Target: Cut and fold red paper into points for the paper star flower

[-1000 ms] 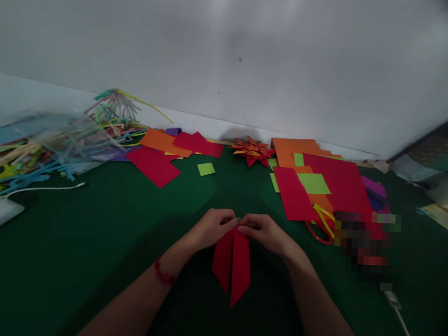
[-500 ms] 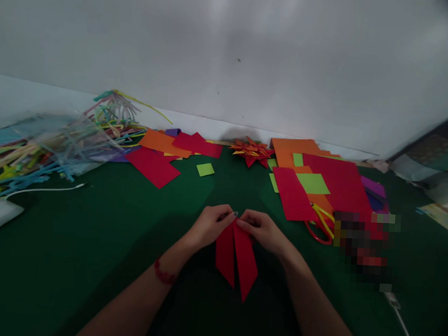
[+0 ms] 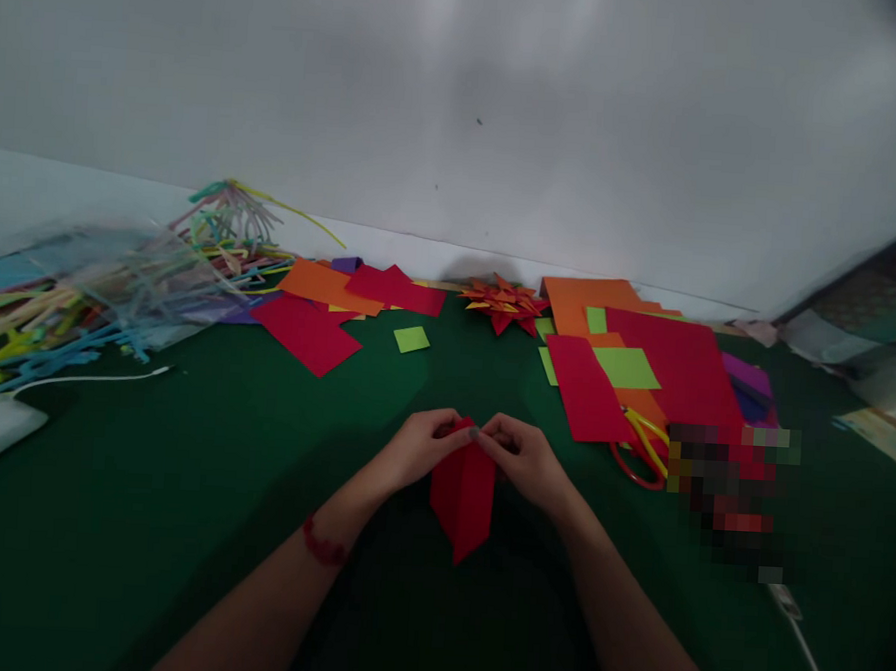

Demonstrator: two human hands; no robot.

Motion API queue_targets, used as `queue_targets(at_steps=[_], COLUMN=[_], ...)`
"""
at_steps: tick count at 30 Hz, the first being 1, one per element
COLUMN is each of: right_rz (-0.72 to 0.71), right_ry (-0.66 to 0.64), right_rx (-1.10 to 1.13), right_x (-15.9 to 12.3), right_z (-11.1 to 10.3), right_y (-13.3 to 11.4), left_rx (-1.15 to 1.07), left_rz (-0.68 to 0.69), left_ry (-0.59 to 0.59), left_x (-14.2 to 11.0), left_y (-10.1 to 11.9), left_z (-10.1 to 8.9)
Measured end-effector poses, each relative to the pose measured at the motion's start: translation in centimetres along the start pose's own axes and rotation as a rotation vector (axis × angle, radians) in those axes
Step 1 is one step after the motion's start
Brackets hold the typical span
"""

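Note:
Both my hands meet over a green table (image 3: 185, 482), pinching the far end of a folded red paper piece (image 3: 464, 497). My left hand (image 3: 416, 449) grips its top left corner with curled fingers, and my right hand (image 3: 524, 458) grips the top right. The paper hangs toward me as one narrow pointed shape, its two flaps closed together. A red band sits on my left wrist.
Red, orange and green paper sheets (image 3: 641, 371) lie at the right, with yellow-handled scissors (image 3: 641, 446) on their near edge. A folded red-orange paper star (image 3: 504, 303) sits by the wall. More sheets (image 3: 321, 314) and a heap of coloured strips (image 3: 81, 306) lie left.
The two red flaps, spread apart like a V before, have come together into one narrower, shorter shape. My hands stayed in about the same place.

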State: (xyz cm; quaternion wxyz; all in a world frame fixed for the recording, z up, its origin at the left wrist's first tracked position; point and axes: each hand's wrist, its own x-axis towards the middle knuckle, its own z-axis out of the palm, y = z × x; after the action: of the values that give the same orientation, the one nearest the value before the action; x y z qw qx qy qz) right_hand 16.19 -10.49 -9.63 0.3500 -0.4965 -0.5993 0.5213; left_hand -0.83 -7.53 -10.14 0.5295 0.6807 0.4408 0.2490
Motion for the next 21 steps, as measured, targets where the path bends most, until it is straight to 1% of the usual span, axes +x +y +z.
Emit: queue_targets(at_steps=[3,8,11,15,21], right_rz=[0.0,0.041,0.016,-0.043,-0.088], right_ry=[0.019,-0.051,-0.044,0.004,0.155], right_rx=[0.003,0.026,0.035,0.012,0.017], right_x=[-0.05,-0.17,-0.13,-0.06,0.03], right_z=[-0.41,-0.8,-0.46,-0.01,0.05], right_y=[-0.04,-0.23,-0.35,-0.41,-0.06], left_rx=[-0.034,-0.083,-0.09,-0.058,-0.157], left_rz=[-0.03,-0.047,-0.035,-0.009,-0.091], left_ry=[-0.069,-0.096,-0.126,-0.141,-0.112], left_x=[-0.16,-0.58,-0.73,-0.78,-0.66], left_y=[-0.15,0.07,0.2,0.28,0.54], left_z=[-0.11,-0.37,-0.66,-0.53,-0.15])
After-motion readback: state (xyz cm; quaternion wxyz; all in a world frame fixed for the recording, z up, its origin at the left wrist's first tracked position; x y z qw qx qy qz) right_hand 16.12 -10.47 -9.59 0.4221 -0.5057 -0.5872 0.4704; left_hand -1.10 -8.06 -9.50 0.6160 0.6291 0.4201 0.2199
